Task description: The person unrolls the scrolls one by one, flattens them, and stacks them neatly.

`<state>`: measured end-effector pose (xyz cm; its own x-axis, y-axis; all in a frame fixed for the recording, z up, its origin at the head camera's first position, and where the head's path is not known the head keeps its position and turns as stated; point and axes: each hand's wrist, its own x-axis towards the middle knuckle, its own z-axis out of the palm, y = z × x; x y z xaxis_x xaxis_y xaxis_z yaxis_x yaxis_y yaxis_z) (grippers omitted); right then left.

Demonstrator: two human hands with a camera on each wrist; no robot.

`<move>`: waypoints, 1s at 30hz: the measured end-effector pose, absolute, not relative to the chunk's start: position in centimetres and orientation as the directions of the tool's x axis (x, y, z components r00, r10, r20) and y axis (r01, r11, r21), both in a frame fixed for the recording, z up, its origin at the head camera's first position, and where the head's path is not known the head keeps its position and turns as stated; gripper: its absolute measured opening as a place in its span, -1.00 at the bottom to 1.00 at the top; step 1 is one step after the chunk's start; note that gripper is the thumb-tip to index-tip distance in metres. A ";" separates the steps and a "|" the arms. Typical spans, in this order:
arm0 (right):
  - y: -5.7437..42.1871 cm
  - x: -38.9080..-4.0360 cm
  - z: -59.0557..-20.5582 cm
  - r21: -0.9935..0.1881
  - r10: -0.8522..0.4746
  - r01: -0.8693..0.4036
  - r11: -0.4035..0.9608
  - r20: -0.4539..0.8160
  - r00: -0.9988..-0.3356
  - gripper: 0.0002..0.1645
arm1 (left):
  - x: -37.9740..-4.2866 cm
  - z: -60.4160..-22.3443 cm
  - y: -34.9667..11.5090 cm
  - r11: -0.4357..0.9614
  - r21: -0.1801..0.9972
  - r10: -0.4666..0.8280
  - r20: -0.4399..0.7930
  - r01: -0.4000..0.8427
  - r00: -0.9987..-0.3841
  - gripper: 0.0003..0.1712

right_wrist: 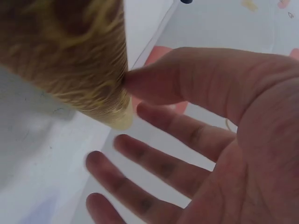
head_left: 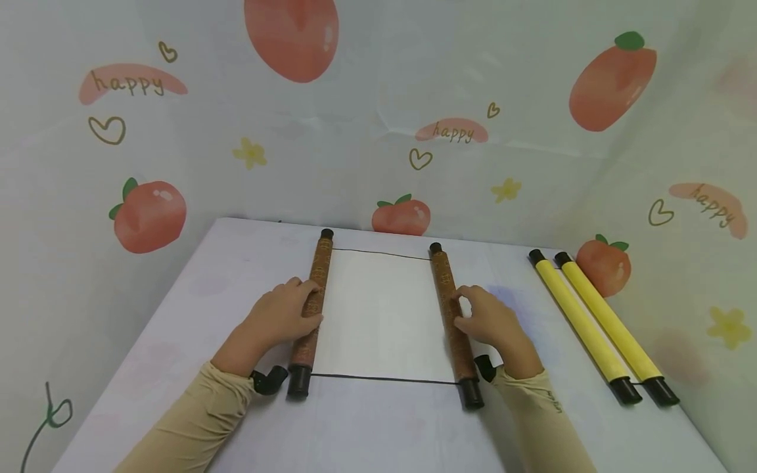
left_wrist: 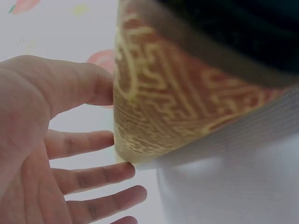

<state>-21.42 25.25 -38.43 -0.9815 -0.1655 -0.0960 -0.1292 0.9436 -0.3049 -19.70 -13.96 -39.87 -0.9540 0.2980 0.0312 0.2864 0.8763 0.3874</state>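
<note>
A scroll lies partly unrolled on the table, its blank white sheet (head_left: 381, 315) stretched between two brown patterned rolls with black end knobs. At the left roll (head_left: 310, 328), my left hand (head_left: 278, 314) touches the side with thumb and fingertips. Its fingers (left_wrist: 93, 179) look nearly straight and spread in the left wrist view. My right hand (head_left: 493, 322) rests its thumb and fingertips against the right roll (head_left: 446, 289). In the right wrist view the thumb (right_wrist: 154, 84) touches the patterned surface, while the other fingers extend below it, spread apart.
A second scroll with two yellow rolls (head_left: 582, 322) and black ends lies on the right of the white table (head_left: 378, 433). Behind the table hangs a pale cloth (head_left: 355, 131) printed with peaches, hearts and flowers. Black wrist cameras (head_left: 270, 381) sit close to the brown rolls.
</note>
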 end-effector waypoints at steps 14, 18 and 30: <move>26.0 -21.7 -38.6 -0.380 -0.376 -0.361 0.852 0.035 -0.926 -0.34 | -20.7 -40.3 -15.2 0.858 0.418 0.298 0.067 0.298 -0.952 -0.31; 26.0 -21.7 -38.5 -0.411 -0.364 -0.327 0.851 -0.011 -0.931 -0.44 | -20.7 -40.2 -15.4 0.811 0.472 0.342 0.098 0.346 -0.935 -0.37; 26.4 -21.8 -38.9 -0.375 -0.343 -0.310 0.874 -0.021 -0.939 -0.56 | -20.4 -39.6 -16.0 0.811 0.464 0.346 0.114 0.357 -0.931 -0.43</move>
<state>-21.82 26.36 -38.90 -0.9393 -0.3426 -0.0205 -0.3104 0.8736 -0.3748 -20.40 -16.00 -39.55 -0.9315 0.3456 0.1138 0.3574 0.8106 0.4639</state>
